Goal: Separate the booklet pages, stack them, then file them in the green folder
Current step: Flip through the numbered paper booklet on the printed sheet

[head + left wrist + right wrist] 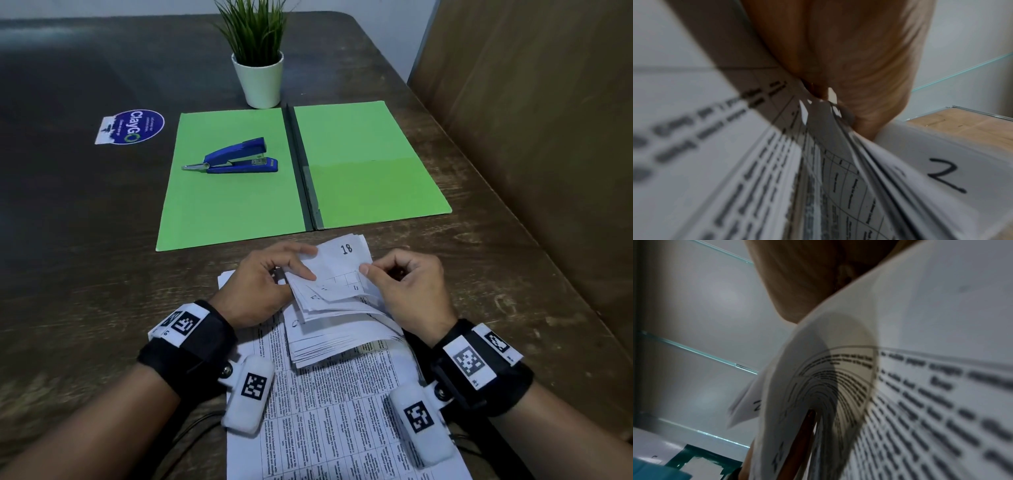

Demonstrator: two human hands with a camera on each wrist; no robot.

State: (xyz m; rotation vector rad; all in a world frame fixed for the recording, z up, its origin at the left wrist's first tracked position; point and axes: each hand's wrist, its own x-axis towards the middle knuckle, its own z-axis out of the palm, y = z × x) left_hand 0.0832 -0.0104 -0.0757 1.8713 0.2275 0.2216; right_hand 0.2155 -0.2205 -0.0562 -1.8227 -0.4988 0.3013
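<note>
A thick booklet of white printed pages (pixel 337 308) is lifted at its far end over loose printed sheets (pixel 335 411) on the near table. The top page is marked 18. My left hand (pixel 274 274) grips the booklet's left corner, thumb on top. My right hand (pixel 400 277) pinches the right edge of the top page. The green folder (pixel 239 202) lies open and flat beyond the hands, with a dark spine clip (pixel 305 171) down its middle. In the left wrist view fanned pages (pixel 838 178) fill the frame; in the right wrist view a curled page (pixel 900 353) does.
A blue stapler (pixel 236 157) lies on the folder's left leaf. A potted plant in a white pot (pixel 258 73) stands behind the folder. A round blue sticker (pixel 132 126) is on the dark wooden table (pixel 85 222). A brown partition (pixel 534 120) rises along the right.
</note>
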